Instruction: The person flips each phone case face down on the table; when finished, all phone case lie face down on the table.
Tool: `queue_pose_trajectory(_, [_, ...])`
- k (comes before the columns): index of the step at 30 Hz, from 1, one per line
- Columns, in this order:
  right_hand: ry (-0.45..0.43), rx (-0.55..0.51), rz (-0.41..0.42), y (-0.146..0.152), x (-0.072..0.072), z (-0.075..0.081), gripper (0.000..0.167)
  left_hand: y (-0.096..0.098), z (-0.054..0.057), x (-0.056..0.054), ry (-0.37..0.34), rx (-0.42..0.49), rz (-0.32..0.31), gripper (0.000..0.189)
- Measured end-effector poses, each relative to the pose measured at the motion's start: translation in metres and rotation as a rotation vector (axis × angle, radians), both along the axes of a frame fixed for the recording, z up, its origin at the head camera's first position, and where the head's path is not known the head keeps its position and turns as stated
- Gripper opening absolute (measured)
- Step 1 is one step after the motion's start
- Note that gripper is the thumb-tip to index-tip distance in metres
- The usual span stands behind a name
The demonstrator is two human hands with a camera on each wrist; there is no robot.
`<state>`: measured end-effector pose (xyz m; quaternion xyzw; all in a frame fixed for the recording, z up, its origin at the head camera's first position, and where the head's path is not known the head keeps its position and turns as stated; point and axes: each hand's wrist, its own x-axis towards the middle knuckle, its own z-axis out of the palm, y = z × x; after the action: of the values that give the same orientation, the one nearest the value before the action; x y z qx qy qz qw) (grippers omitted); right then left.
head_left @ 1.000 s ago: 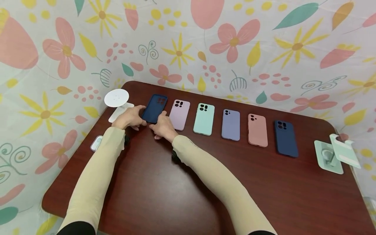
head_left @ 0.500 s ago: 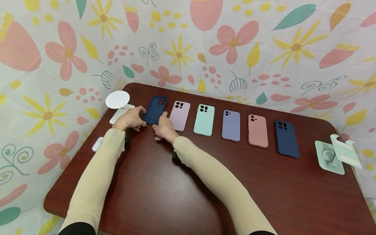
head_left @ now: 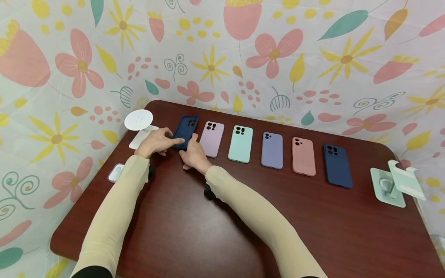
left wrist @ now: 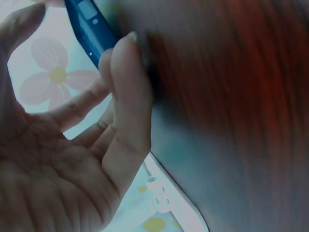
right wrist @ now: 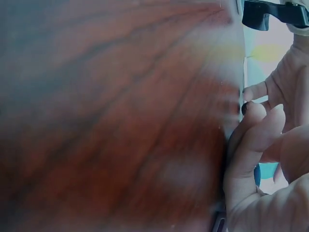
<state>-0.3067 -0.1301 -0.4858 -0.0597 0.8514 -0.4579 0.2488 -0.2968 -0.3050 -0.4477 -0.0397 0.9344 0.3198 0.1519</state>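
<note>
A dark blue phone case (head_left: 185, 127) lies at the far left of the row, hollow inner side facing up, camera cutout at its top. My left hand (head_left: 158, 141) holds its lower left corner, thumb stretched across the inner face. In the left wrist view, curled fingers (left wrist: 128, 92) meet the end of the blue case (left wrist: 94, 29). At the lower right corner, my right hand (head_left: 195, 153) grips the edge with bent fingers. The right wrist view shows those fingers (right wrist: 246, 159) low along the tabletop, hiding most of the case.
Rightward stand lilac (head_left: 212, 139), mint (head_left: 240, 143), periwinkle (head_left: 272, 150), pink (head_left: 303, 156) and navy (head_left: 337, 166) phone cases. A white round-topped stand (head_left: 139, 120) is beside my left hand, a small clear box (head_left: 116, 173) nearer. A mint phone stand (head_left: 391, 185) sits far right.
My left thumb has swung from the left edge of the blue phone case onto its inner face. My right hand stays at the lower right corner.
</note>
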Motion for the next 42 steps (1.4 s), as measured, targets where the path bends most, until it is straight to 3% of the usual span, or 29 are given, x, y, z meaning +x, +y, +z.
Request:
queue_pose_trajectory(7, [0.064,0.008,0.010,-0.007,-0.010,-0.020,0.099,0.006,-0.002,0.000,0.088,-0.061,0.040,0.087])
queue_pose_trajectory(17, [0.187,-0.008,0.035,-0.013,-0.014,-0.032,0.095,0.008,-0.003,-0.004,0.085,-0.064,0.082,0.087])
queue_pose_trajectory(24, [0.161,-0.089,-0.007,-0.008,-0.012,-0.025,0.091,0.004,-0.004,-0.004,0.004,0.146,0.101,0.072])
queue_pose_trajectory(28, [0.133,-0.082,-0.033,-0.006,-0.013,-0.019,0.096,0.001,-0.004,-0.003,-0.057,0.256,0.109,0.067])
queue_pose_trajectory(33, [0.107,-0.049,-0.033,-0.006,-0.013,-0.015,0.102,-0.005,-0.003,-0.003,-0.101,0.332,0.112,0.071])
queue_pose_trajectory(42, [0.062,-0.051,-0.036,-0.008,-0.009,-0.007,0.097,-0.012,0.005,0.000,-0.155,0.414,0.118,0.081])
